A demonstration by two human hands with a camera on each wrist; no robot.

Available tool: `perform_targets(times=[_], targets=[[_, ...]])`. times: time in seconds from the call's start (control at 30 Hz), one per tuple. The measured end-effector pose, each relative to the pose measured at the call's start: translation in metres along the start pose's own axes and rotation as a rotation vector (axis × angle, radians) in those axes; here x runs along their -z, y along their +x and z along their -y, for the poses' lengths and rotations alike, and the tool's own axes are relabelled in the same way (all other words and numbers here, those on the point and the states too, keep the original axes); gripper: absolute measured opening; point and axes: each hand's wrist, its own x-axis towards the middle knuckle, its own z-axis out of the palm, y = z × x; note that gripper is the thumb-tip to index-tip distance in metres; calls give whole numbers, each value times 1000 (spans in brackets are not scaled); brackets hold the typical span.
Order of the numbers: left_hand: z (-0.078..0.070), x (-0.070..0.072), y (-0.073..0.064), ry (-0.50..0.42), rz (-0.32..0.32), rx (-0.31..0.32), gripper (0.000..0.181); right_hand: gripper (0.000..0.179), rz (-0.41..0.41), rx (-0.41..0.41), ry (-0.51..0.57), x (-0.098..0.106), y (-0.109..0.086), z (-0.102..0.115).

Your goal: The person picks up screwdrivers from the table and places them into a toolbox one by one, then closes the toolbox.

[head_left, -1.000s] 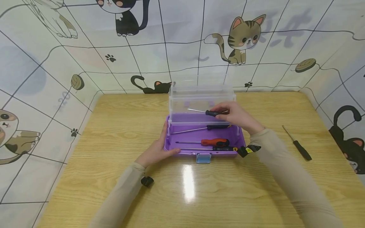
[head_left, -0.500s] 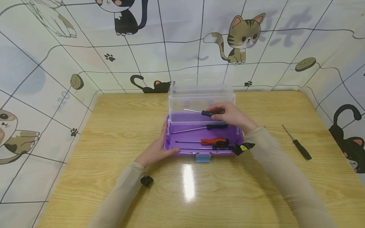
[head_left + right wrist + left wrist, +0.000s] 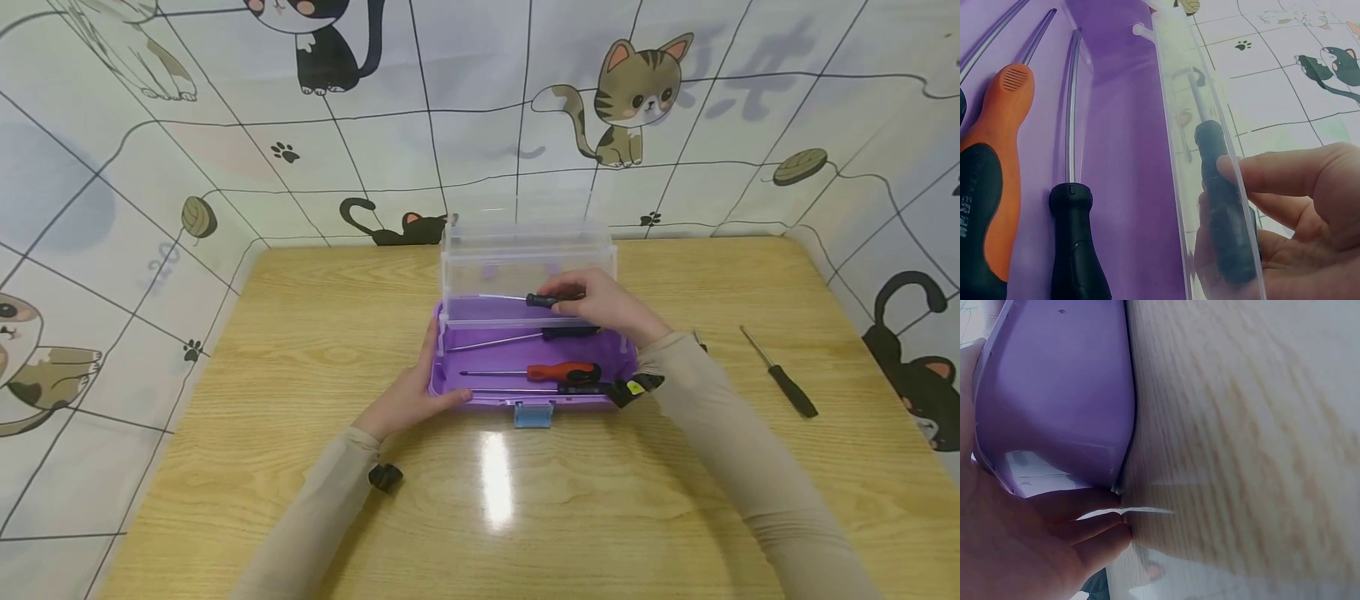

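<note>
A purple toolbox (image 3: 495, 359) with its clear lid (image 3: 465, 287) raised at the back stands on the table. My right hand (image 3: 606, 300) pinches a small black-handled screwdriver (image 3: 542, 300) by its handle, shaft pointing left, overlapping the lid. In the right wrist view, that screwdriver (image 3: 1225, 206) shows through clear plastic. My left hand (image 3: 405, 402) rests at the box's front left corner, thumb on the front rim, fairly straight fingers (image 3: 1100, 547) along the end wall. Inside lie a red-and-black screwdriver (image 3: 562, 372), a black-handled one (image 3: 566, 332) and another (image 3: 577, 389) along the front.
A black-handled screwdriver (image 3: 792, 392) lies on the table (image 3: 315, 317) at the right. Beside the right sleeve (image 3: 720, 408) a small dark tip (image 3: 699, 340) shows, otherwise hidden. A blue latch (image 3: 533, 415) hangs at the box's front. A cat-patterned sheet (image 3: 480, 142) rises behind the table.
My right hand has moved slightly left with the small screwdriver and lowered its shaft a little. A dark tip has come out from behind the right sleeve. My left hand stays in place.
</note>
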Motion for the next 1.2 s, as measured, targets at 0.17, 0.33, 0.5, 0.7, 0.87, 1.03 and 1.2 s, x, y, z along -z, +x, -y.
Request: perform_targets(times=[0.17, 0.33, 0.5, 0.7, 0.87, 1.03, 1.2], targets=[[23, -4, 6, 24, -8, -6, 112, 28, 4, 4, 2, -1, 1, 1], [37, -7, 9, 36, -21, 16, 114, 27, 1, 3, 5, -1, 1, 1], [38, -8, 10, 29, -35, 22, 115, 25, -11, 11, 17, -1, 1, -1], [36, -7, 10, 33, -28, 21, 114, 25, -30, 2, 14, 3, -4, 0], [16, -4, 4, 15, -15, 5, 112, 27, -32, 3, 8, 6, -10, 2], [-3, 0, -1, 15, -2, 8, 109, 27, -38, 24, 14, 7, -17, 4], [-7, 1, -2, 25, 3, 23, 108, 29, -52, 20, 29, 10, -25, 3]])
